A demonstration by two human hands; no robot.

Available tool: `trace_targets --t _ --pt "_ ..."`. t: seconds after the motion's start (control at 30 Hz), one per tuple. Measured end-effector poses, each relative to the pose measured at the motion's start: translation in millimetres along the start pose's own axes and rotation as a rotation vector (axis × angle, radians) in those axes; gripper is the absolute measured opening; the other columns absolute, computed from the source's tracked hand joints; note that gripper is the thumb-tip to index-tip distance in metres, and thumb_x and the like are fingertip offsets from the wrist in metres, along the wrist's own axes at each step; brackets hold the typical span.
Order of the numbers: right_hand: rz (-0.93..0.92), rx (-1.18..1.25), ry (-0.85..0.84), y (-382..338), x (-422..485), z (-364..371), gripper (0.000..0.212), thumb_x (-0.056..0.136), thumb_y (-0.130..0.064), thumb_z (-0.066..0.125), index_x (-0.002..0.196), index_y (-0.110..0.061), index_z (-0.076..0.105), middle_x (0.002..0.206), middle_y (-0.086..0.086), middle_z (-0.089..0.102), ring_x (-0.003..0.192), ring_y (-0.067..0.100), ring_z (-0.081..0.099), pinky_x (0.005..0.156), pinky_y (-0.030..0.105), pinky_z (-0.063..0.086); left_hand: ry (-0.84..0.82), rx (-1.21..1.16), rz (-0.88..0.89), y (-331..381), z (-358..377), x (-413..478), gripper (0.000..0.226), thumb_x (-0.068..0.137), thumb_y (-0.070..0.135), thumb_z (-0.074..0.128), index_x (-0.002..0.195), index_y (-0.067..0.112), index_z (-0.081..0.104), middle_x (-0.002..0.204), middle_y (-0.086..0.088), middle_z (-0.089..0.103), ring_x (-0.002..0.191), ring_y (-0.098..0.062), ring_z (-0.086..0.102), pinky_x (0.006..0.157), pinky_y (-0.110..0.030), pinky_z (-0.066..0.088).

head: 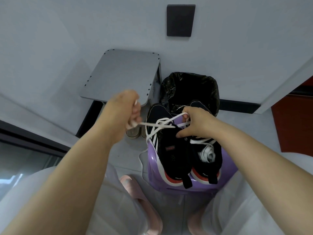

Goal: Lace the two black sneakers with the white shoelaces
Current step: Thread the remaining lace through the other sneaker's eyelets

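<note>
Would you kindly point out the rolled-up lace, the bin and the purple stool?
rolled-up lace (209, 154): head view, centre of the coil.
bin (189, 89): head view, black liner's inside.
purple stool (152, 160): head view, bare left edge.

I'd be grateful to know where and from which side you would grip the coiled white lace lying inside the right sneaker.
Pinch the coiled lace across its upper loops, coming straight down through the opening of the right sneaker. Its black collar walls it in all round, so probably only its top is reachable.
</note>
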State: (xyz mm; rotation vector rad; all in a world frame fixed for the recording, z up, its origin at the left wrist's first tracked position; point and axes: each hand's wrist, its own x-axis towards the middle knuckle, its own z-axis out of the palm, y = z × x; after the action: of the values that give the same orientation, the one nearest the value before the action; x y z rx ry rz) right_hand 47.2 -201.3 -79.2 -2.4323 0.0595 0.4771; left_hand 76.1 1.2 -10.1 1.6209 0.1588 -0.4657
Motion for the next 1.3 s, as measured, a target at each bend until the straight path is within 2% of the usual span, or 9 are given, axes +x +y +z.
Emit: trace_targets --t 0.1,0.23,0.37,0.53,0.7,0.83,1.0,1.13,1.3 --pt "-0.041 0.256 -0.035 -5.9 -5.3 -6.0 0.038 0.064 -0.027 0.085 0.074 -0.019 0.050 0.069 -0.011 0.050 0.060 0.001 0.047 0.059 0.020 0.038 -0.053 1.031 0.050 -20.1 -1.1 1.2 0.021 0.093 0.037 0.051 0.095 0.016 0.048 0.083 0.000 0.053 0.074 -0.020 0.052 0.065 -0.027 0.037" --pt "-0.104 0.691 0.089 -10.2 -5.2 -15.6 0.033 0.076 -0.012 0.075 0.060 -0.023 0.048 0.064 -0.006 0.051 0.061 0.004 0.051 0.066 0.019 0.042 -0.257 1.282 0.044 -41.9 12.9 -0.5 0.029 0.091 0.046 0.052 0.098 0.018 0.054 0.106 -0.002 0.051 0.104 -0.021 0.052 0.081 -0.029 0.039" --pt "-0.071 1.120 0.189 -9.2 -0.3 -23.2 0.036 0.090 -0.008 0.057 0.060 -0.017 0.040 0.052 -0.008 0.041 0.052 0.008 0.043 0.073 0.020 0.045 -0.162 1.317 0.139 -45.5 19.3 7.1 0.021 0.092 0.041 0.051 0.092 0.021 0.055 0.101 -0.003 0.046 0.108 -0.026 0.044 0.085 -0.032 0.035" --pt "-0.081 0.224 -0.033 -6.0 1.6 4.3 0.045 0.069 -0.031 0.081 0.064 -0.020 0.037 0.060 -0.008 0.036 0.052 0.006 0.033 0.055 0.021 0.031 -0.103 0.898 0.238 -39.8 29.6 6.2 0.023 0.097 0.028 0.043 0.083 0.012 0.051 0.083 0.000 0.051 0.082 -0.021 0.048 0.068 -0.028 0.038" --pt "0.005 0.253 -0.005 -2.4 7.5 8.3 0.029 0.070 -0.011 0.072 0.068 -0.012 0.044 0.065 0.000 0.046 0.058 0.013 0.041 0.060 0.031 0.038 -0.253 0.207 0.091 -30.6 37.8 -6.3 0.026 0.102 0.018 0.033 0.080 0.011 0.044 0.077 0.000 0.061 0.075 -0.017 0.058 0.061 -0.011 0.051" --pt "0.010 0.257 0.016 -5.1 2.7 7.0 0.021 0.070 -0.002 0.066 0.065 -0.009 0.047 0.061 -0.001 0.045 0.055 0.012 0.039 0.058 0.025 0.036 -0.186 0.577 0.026 -28.1 27.4 -2.4 0.026 0.101 0.021 0.035 0.077 0.012 0.039 0.067 -0.001 0.041 0.062 -0.014 0.041 0.052 -0.019 0.041" --pt "0.035 0.259 0.021 -1.2 2.9 5.4 0.012 0.071 -0.004 0.064 0.067 -0.007 0.053 0.060 0.002 0.043 0.053 0.014 0.038 0.054 0.025 0.033 -0.305 1.232 0.008 -26.6 7.5 -0.9 0.030 0.094 0.041 0.047 0.094 0.014 0.059 0.084 0.002 0.055 0.080 -0.016 0.054 0.069 -0.027 0.041" --pt "0.090 0.211 0.007 0.8 7.0 8.4 0.018 0.070 -0.014 0.066 0.064 -0.016 0.050 0.059 -0.002 0.044 0.053 0.012 0.040 0.052 0.024 0.034 -0.561 1.064 0.118 -9.5 1.2 -16.5 0.027 0.088 0.034 0.058 0.066 0.019 0.061 0.075 -0.004 0.059 0.066 -0.011 0.052 0.070 -0.029 0.045" --pt "0.083 0.157 0.014 6.1 11.8 14.8 0.014 0.069 -0.028 0.070 0.077 -0.024 0.059 0.071 -0.009 0.060 0.067 0.010 0.055 0.064 0.025 0.044 -0.645 0.774 0.205 2.0 -3.8 -23.6 0.028 0.081 0.017 0.058 0.054 0.014 0.050 0.092 0.012 0.060 0.079 -0.014 0.057 0.074 -0.019 0.043"
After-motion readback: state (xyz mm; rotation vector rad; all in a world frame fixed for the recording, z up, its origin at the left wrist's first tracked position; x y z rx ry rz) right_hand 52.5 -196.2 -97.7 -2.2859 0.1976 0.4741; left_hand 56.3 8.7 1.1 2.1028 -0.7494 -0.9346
